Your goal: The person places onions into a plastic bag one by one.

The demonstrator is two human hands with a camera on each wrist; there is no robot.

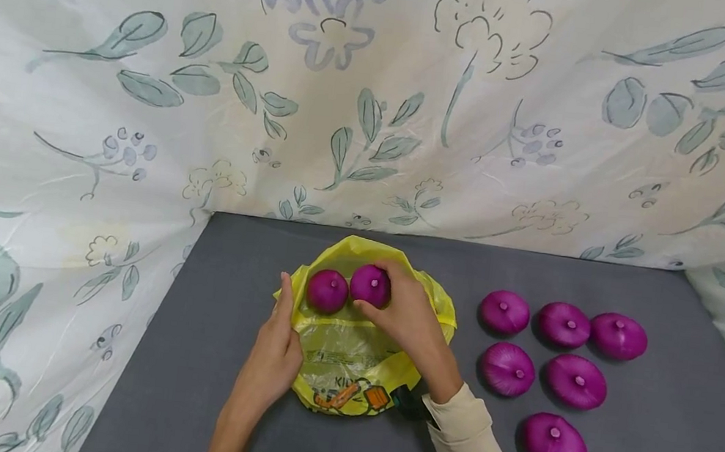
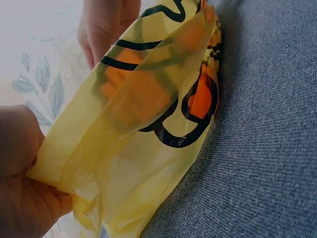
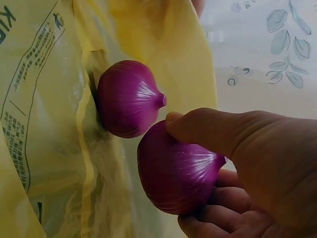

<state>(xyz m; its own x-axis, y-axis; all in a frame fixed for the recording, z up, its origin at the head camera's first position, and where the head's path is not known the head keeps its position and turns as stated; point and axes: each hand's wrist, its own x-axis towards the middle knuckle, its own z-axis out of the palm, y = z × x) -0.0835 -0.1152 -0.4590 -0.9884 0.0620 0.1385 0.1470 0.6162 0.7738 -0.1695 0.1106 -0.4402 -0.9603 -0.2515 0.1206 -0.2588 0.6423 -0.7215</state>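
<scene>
A yellow plastic bag (image 1: 339, 349) with printed lettering and orange pictures lies with its mouth spread wide. My left hand (image 1: 276, 353) is at the bag's left side; in the left wrist view its fingers (image 2: 47, 201) pinch the rim. Over the bag's opening, my right hand (image 1: 409, 316) holds a purple onion (image 1: 370, 286) between thumb and fingers. A second purple onion (image 3: 130, 99) rests inside the bag, just left of the held one in the head view. The right wrist view shows the held onion (image 3: 176, 168) gripped at its side, stem toward the palm.
Several more purple onions stand apart on the dark grey cloth (image 1: 186, 384) to the right, among them a near one (image 1: 554, 446) and a far-right one (image 1: 618, 336). A floral curtain (image 1: 373, 124) hangs behind the table and along its left side.
</scene>
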